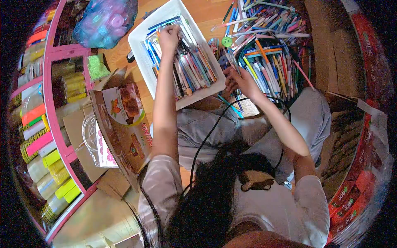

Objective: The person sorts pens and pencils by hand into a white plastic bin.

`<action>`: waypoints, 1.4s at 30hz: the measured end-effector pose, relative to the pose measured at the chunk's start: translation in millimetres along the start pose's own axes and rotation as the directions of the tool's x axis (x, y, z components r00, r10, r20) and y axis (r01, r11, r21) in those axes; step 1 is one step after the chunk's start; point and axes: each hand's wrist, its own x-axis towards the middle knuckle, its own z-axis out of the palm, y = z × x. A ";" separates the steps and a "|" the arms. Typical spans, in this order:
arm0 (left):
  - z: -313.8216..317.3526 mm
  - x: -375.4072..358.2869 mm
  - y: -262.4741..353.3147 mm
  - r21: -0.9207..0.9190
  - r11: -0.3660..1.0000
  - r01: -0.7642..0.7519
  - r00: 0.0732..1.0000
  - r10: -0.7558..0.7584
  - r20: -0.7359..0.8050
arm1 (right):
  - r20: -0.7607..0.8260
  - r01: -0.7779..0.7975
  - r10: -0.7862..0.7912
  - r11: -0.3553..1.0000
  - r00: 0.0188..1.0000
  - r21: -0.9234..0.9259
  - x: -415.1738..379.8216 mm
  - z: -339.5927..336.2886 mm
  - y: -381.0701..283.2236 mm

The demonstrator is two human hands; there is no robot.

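My left hand [168, 40] reaches into a white plastic tray [138, 62] that holds many pens [194, 66]. Its fingers are curled down among the pens at the tray's far end, and whatever they grip is hidden under the hand. My right hand [244, 84] is closed around a slim pen topped with a round green face [226, 41], pointing away from me. That hand is just right of the tray, beside a dark round container [276, 98] packed with upright or leaning pens and markers.
A heap of loose pens [273, 20] lies beyond the round container. To the left are a bag of colourful items [105, 22], a green packet [98, 67], an open cardboard box [120, 136] and a pink shelf [62, 107]. Cardboard [331, 53] borders the right, and a black cable [206, 138] crosses my lap.
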 end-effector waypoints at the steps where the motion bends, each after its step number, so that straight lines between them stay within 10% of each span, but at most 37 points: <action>1: 3.9 10.9 -5.0 0.120 0.993 -0.020 0.999 0.023 -0.029 | -0.005 -0.007 0.007 0.999 1.000 0.037 -2.9 2.4 -3.3; 7: 27.3 25.8 -30.6 0.284 0.946 -0.155 0.966 0.206 -0.158 | -0.041 -0.014 0.015 0.999 0.999 0.042 0.6 2.8 -2.6; 20: 35.4 -12.1 -4.5 -0.024 0.999 -0.028 0.972 0.021 -0.234 | -0.075 0.064 -0.074 0.989 0.994 -0.131 -1.9 4.9 -5.6; 25: 44.0 -101.9 27.5 -0.210 0.978 0.016 0.866 0.091 0.492 | -0.059 -0.055 0.054 0.998 0.997 -0.023 -10.7 7.1 -19.9; 30: 28.9 -133.3 71.6 -0.303 0.947 0.104 0.775 0.114 0.621 | -0.062 -0.059 0.056 0.997 0.997 -0.042 -9.9 10.4 -18.9; 35: 23.3 -75.8 42.4 -0.422 0.904 0.072 0.978 0.019 0.208 | -0.076 0.088 -0.087 0.996 0.993 0.003 1.2 2.7 5.3; 40: 27.2 -16.4 12.7 0.186 0.970 -0.157 0.985 0.168 -0.046 | -0.056 0.102 -0.115 0.975 0.992 -0.199 2.5 -1.9 2.5; 42: 38.8 0.3 -10.8 0.118 0.983 -0.137 0.989 0.143 -0.046 | -0.092 0.119 -0.149 0.954 0.985 -0.274 4.2 -2.0 3.7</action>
